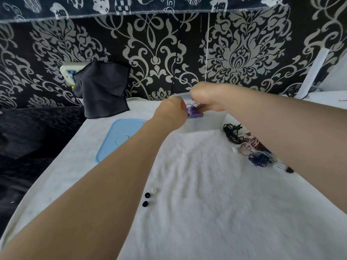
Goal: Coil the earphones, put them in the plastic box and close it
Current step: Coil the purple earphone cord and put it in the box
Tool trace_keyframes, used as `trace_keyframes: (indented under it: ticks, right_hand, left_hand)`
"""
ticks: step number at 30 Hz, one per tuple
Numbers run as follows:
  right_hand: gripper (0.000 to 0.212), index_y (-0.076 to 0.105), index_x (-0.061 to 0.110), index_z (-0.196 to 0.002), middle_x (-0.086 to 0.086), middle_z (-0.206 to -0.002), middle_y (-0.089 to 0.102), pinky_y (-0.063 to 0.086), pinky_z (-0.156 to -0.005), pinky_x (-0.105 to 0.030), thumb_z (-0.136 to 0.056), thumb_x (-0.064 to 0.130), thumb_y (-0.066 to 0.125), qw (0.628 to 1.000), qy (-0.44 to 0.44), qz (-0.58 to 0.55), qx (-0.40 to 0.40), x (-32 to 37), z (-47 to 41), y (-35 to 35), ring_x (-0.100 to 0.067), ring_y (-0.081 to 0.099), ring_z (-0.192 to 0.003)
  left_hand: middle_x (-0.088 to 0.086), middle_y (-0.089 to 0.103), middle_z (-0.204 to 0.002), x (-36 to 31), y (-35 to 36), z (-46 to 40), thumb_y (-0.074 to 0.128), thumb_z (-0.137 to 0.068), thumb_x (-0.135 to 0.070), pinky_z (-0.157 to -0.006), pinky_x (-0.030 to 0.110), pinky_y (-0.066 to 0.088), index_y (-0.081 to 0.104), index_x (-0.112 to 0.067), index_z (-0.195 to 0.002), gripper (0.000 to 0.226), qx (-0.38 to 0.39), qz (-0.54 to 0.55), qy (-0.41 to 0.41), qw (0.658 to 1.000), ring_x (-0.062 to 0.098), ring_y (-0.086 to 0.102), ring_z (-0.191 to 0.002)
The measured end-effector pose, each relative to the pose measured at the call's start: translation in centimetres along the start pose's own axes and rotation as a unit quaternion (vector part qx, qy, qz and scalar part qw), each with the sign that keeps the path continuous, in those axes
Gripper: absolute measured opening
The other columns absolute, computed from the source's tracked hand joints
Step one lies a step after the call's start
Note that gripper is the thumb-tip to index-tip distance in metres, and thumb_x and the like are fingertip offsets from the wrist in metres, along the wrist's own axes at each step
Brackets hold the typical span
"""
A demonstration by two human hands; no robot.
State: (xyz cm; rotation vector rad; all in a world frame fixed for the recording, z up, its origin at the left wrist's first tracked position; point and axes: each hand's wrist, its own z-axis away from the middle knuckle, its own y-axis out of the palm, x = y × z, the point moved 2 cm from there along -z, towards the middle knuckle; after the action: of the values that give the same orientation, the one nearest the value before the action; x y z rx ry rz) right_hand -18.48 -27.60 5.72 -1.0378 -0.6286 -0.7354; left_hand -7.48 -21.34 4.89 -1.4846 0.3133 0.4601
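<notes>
A purple earphone coil [193, 110] is showing inside the clear plastic box [206, 122]. A pale blue lid [116, 137] is lying on the white towel [197, 203] covering the bench. Black [232, 133], pink-and-white [250, 144] and dark blue [260, 159] earphones are lying in tangles. Two black ear tips [146, 199] are sitting by a white one [154, 190]. A dark grey cloth [101, 91] is hanging against black wallpaper with a silver damask pattern [240, 53].

Your two forearms are bare, no sleeves showing; your left hand [171, 112] and right hand [205, 96] wear nothing.
</notes>
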Motion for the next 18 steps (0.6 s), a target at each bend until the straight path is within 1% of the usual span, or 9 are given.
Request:
trace_keyframes:
  ticks: [3,4,6,9,11,12,13,15,18]
  right_hand:
    - [0.025,0.058,-0.002,-0.112,-0.021,-0.102,0.065,0.059,-0.087,-0.043,-0.095,0.003,0.039,0.997,-0.020,0.059,-0.051,0.3,0.7,-1.0,-0.032,0.070,-0.091]
    - [0.025,0.060,-0.002,-0.111,-0.022,-0.102,0.069,0.060,-0.088,-0.043,-0.095,0.002,0.040,0.995,-0.024,0.085,-0.045,0.3,1.1,-1.1,-0.032,0.072,-0.089]
    - [0.025,0.061,-0.002,-0.111,-0.020,-0.097,0.074,0.059,-0.089,-0.040,-0.097,0.001,0.040,0.995,-0.019,0.094,0.004,0.0,1.8,-0.6,-0.029,0.073,-0.084]
    - [0.028,0.067,0.000,-0.108,-0.014,-0.099,0.074,0.053,-0.096,-0.038,-0.097,0.006,0.042,0.990,-0.009,0.117,0.072,-0.8,2.5,0.5,-0.024,0.064,-0.087]
    - [0.028,0.068,-0.001,-0.109,-0.015,-0.102,0.074,0.052,-0.094,-0.038,-0.096,0.005,0.045,0.989,-0.021,0.128,0.069,-0.6,2.9,0.5,-0.024,0.062,-0.088]
    - [0.029,0.067,-0.004,-0.112,-0.019,-0.105,0.074,0.053,-0.090,-0.037,-0.096,0.003,0.044,0.990,-0.029,0.121,0.059,-0.4,3.2,0.3,-0.026,0.064,-0.088]
    - [0.031,0.066,-0.006,-0.115,-0.023,-0.107,0.073,0.055,-0.089,-0.038,-0.096,0.000,0.042,0.992,-0.043,0.111,0.037,-0.2,3.5,-0.2,-0.029,0.067,-0.088]
    - [0.031,0.064,-0.004,-0.116,-0.022,-0.109,0.072,0.058,-0.088,-0.042,-0.094,0.000,0.043,0.987,-0.087,0.115,-0.072,0.1,4.6,-2.1,-0.029,0.068,-0.089]
    - [0.024,0.061,0.004,-0.114,-0.011,-0.112,0.065,0.051,-0.082,-0.035,-0.091,0.005,0.052,0.944,-0.168,0.092,-0.269,-1.3,7.7,-4.2,-0.024,0.059,-0.092]
  left_hand:
    - [0.014,0.064,-0.123,-0.5,-0.8,0.9,0.045,-0.097,-0.006,-0.090,0.042,0.057,0.062,-0.010,-0.125,0.033,-0.011,0.012,0.006,1.000,0.033,0.063,-0.105]
    - [0.014,0.064,-0.122,-0.7,-0.9,1.2,0.044,-0.097,-0.006,-0.089,0.041,0.056,0.061,-0.010,-0.126,0.033,-0.016,0.016,0.008,1.000,0.033,0.063,-0.105]
    - [0.014,0.063,-0.121,-1.0,-1.2,1.8,0.042,-0.097,-0.006,-0.088,0.041,0.056,0.060,-0.009,-0.126,0.034,-0.020,0.025,0.007,0.999,0.034,0.062,-0.105]
    - [0.014,0.062,-0.123,-1.0,-0.8,2.3,0.042,-0.099,-0.008,-0.081,0.038,0.053,0.060,-0.009,-0.126,0.033,-0.002,0.018,-0.005,1.000,0.030,0.059,-0.097]
    - [0.016,0.062,-0.124,-1.1,-0.7,2.8,0.041,-0.099,-0.008,-0.077,0.036,0.050,0.060,-0.008,-0.126,0.033,0.006,0.016,-0.007,1.000,0.029,0.057,-0.094]
    - [0.016,0.061,-0.125,-1.1,-0.7,3.1,0.041,-0.099,-0.007,-0.080,0.037,0.052,0.060,-0.007,-0.127,0.033,0.005,0.021,-0.007,1.000,0.030,0.059,-0.097]
    - [0.016,0.061,-0.125,-1.1,-0.8,3.5,0.041,-0.099,-0.006,-0.084,0.040,0.054,0.059,-0.007,-0.128,0.033,0.000,0.030,-0.006,1.000,0.032,0.060,-0.102]
    - [0.017,0.060,-0.123,-1.2,-1.1,4.4,0.041,-0.099,-0.005,-0.088,0.042,0.054,0.057,-0.006,-0.127,0.033,-0.032,0.049,0.002,0.998,0.035,0.061,-0.106]
    - [0.014,0.059,-0.110,-0.8,-1.1,6.6,0.045,-0.099,-0.009,-0.077,0.038,0.047,0.054,-0.005,-0.118,0.021,-0.103,0.086,0.041,0.990,0.032,0.056,-0.095]
